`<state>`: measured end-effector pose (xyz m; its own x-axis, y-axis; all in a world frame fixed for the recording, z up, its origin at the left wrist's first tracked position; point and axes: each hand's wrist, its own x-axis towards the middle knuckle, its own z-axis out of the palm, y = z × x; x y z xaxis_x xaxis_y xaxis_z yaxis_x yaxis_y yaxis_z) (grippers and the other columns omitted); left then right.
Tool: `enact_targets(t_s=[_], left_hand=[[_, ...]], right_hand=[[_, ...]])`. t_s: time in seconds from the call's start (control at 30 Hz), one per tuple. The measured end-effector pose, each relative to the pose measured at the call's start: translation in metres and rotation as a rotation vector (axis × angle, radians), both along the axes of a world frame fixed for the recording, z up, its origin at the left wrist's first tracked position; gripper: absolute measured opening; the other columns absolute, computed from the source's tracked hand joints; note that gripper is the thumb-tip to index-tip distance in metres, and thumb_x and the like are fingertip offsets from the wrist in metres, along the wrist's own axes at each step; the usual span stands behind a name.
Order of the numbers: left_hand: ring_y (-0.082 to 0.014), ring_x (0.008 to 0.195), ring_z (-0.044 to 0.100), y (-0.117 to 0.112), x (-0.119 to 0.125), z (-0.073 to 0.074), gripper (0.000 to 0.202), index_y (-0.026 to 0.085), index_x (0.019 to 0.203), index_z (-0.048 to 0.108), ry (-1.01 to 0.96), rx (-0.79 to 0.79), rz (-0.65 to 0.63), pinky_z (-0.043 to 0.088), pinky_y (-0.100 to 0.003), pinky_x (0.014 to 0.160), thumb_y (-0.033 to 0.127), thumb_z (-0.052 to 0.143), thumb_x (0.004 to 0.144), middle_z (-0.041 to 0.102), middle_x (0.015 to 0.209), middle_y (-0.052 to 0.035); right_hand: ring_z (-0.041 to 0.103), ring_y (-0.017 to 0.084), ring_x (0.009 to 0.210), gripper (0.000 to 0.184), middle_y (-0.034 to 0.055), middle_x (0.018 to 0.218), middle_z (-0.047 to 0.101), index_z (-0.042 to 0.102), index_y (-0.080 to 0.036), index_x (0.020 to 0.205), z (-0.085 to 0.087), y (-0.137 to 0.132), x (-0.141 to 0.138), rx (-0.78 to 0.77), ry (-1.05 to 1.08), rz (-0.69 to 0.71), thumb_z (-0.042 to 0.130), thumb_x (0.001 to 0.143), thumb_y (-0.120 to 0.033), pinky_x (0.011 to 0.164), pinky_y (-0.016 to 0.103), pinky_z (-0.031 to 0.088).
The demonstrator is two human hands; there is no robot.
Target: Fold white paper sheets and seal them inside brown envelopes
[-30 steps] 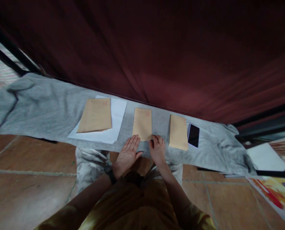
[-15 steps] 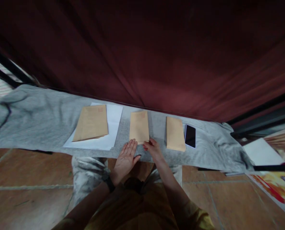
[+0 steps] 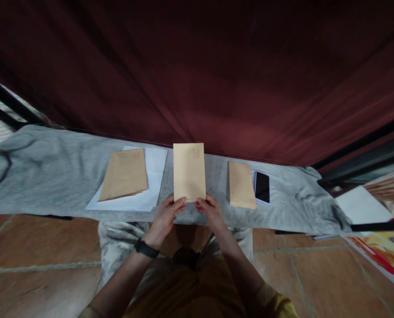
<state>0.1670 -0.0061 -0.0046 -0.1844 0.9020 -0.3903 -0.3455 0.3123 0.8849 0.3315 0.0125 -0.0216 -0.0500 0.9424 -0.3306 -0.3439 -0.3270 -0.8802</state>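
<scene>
A brown paper envelope (image 3: 189, 171) with small red print at its upper right is held up in front of me, above the cloth. My left hand (image 3: 170, 212) pinches its lower left corner, thumb on top. At the lower right corner, my right hand (image 3: 211, 207) grips it the same way. To the left, several larger brown envelopes (image 3: 125, 173) lie on white sheets of paper (image 3: 156, 172). A stack of small brown envelopes (image 3: 241, 183) lies to the right of my hands.
A phone (image 3: 262, 187) with a dark screen lies beside the right stack. Grey cloth (image 3: 60, 172) covers the narrow bench. A dark red curtain (image 3: 197, 79) hangs along its far edge. At far right are a white sheet (image 3: 362, 205) and a colourful printed box (image 3: 387, 254).
The middle envelope has been lifted off the cloth and toward me. My left hand, flat on its lower edge before, now pinches its corner; my right hand rose with it.
</scene>
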Motion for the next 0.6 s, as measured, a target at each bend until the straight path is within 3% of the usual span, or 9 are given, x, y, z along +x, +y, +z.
enact_targets(t_s=[0.13, 0.33, 0.6], left_hand=[[-0.0129, 0.061, 0.066, 0.0, 0.01, 0.008, 0.049, 0.013, 0.094, 0.074, -0.065, -0.017, 0.014, 0.053, -0.024, 0.062, 0.036, 0.093, 0.054, 0.077, 0.08, -0.0047], [-0.0125, 0.06, 0.064, -0.002, 0.022, 0.007, 0.046, 0.012, 0.089, 0.075, 0.007, 0.036, 0.017, 0.051, -0.024, 0.058, 0.039, 0.091, 0.055, 0.077, 0.078, -0.0049], [-0.014, 0.058, 0.063, -0.004, 0.008, 0.001, 0.045, 0.013, 0.084, 0.074, 0.085, -0.025, -0.056, 0.048, -0.024, 0.053, 0.045, 0.089, 0.056, 0.074, 0.068, -0.0043]], right_hand=[[0.071, 0.017, 0.065, 0.043, -0.0006, 0.071, 0.073, 0.063, -0.021, 0.075, 0.0, -0.003, -0.003, -0.006, 0.018, -0.004, 0.089, 0.059, -0.051, 0.062, 0.028, 0.059], [0.071, 0.016, 0.067, 0.041, 0.0011, 0.076, 0.075, 0.07, -0.018, 0.087, 0.004, -0.004, -0.005, -0.038, 0.076, 0.055, 0.089, 0.064, -0.045, 0.064, 0.027, 0.059], [0.072, 0.02, 0.067, 0.045, 0.0009, 0.076, 0.074, 0.07, -0.019, 0.081, 0.003, -0.006, -0.004, -0.059, 0.037, -0.004, 0.091, 0.057, -0.05, 0.06, 0.031, 0.06]])
